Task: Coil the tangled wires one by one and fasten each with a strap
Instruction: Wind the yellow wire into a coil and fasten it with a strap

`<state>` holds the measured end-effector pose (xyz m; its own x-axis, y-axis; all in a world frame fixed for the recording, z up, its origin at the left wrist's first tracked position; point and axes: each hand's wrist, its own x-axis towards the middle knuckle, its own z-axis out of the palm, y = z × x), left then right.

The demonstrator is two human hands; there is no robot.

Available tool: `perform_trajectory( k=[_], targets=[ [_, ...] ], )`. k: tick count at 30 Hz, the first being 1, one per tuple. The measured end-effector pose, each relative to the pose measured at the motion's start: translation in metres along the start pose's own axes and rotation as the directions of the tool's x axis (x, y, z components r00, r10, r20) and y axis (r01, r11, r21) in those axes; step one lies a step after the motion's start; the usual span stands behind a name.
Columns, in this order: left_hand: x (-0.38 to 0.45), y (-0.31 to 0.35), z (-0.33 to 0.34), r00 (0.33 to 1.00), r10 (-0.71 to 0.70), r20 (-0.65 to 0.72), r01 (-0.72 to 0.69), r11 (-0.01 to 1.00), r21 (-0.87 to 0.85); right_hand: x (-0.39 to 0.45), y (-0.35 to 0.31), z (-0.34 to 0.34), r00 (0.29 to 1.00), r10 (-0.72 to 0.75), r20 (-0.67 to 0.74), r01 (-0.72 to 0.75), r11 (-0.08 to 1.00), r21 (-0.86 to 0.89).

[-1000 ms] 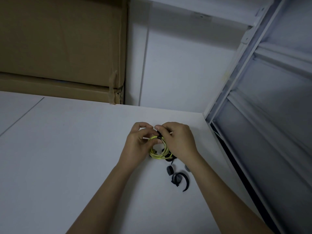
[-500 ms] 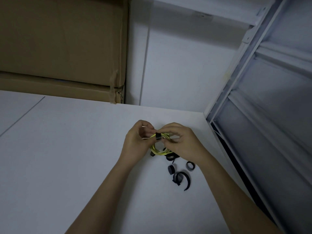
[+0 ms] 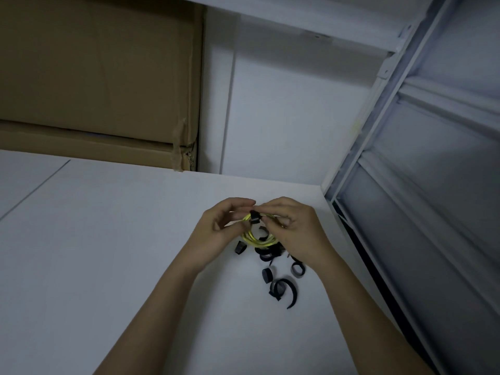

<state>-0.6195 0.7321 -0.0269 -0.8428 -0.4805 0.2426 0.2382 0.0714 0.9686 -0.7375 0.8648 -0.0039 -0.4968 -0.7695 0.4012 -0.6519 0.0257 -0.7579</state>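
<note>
A small coil of yellow wire (image 3: 255,239) is held a little above the white table (image 3: 108,253) between both hands. My left hand (image 3: 219,228) pinches the coil's left side. My right hand (image 3: 295,228) grips its right side. A black strap (image 3: 254,217) is wrapped around the top of the coil, between my fingertips. Several loose black straps (image 3: 281,286) lie curled on the table just below and to the right of the coil. The far part of the coil is hidden behind my fingers.
A large cardboard box (image 3: 97,77) stands at the back left against the wall. A white metal shelf frame (image 3: 400,131) runs along the table's right edge. A seam (image 3: 35,190) crosses the table at the far left.
Both hands have lifted the yellow coil slightly and turned it. The black strap now shows wrapped over the coil's top, where my right hand covered it a second ago.
</note>
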Motion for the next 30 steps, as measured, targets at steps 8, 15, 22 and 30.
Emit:
perform_trajectory(
  k=[8, 15, 22, 30],
  targets=[
    [0.012, 0.008, 0.002, 1.000, -0.013, 0.000, 0.013, 0.986, 0.167, 0.000, 0.001, -0.005, 1.000, 0.001, -0.031, 0.000, 0.999, 0.032],
    [0.043, 0.021, 0.020, 0.982, 0.030, 0.188, -0.157, 0.686, 0.710, 0.008, 0.006, -0.023, 0.995, 0.095, -0.017, -0.095, 0.995, -0.016],
    [0.083, 0.008, 0.050, 0.985, 0.024, 0.168, -0.135, 0.714, 0.687, 0.023, 0.038, -0.048, 0.976, 0.180, -0.125, -0.179, 0.984, 0.023],
    [0.143, -0.034, 0.088, 0.994, -0.082, 0.068, 0.038, 0.866, 0.498, 0.035, 0.093, -0.059, 0.810, 0.509, -0.290, -0.415, 0.848, 0.329]
  ],
)
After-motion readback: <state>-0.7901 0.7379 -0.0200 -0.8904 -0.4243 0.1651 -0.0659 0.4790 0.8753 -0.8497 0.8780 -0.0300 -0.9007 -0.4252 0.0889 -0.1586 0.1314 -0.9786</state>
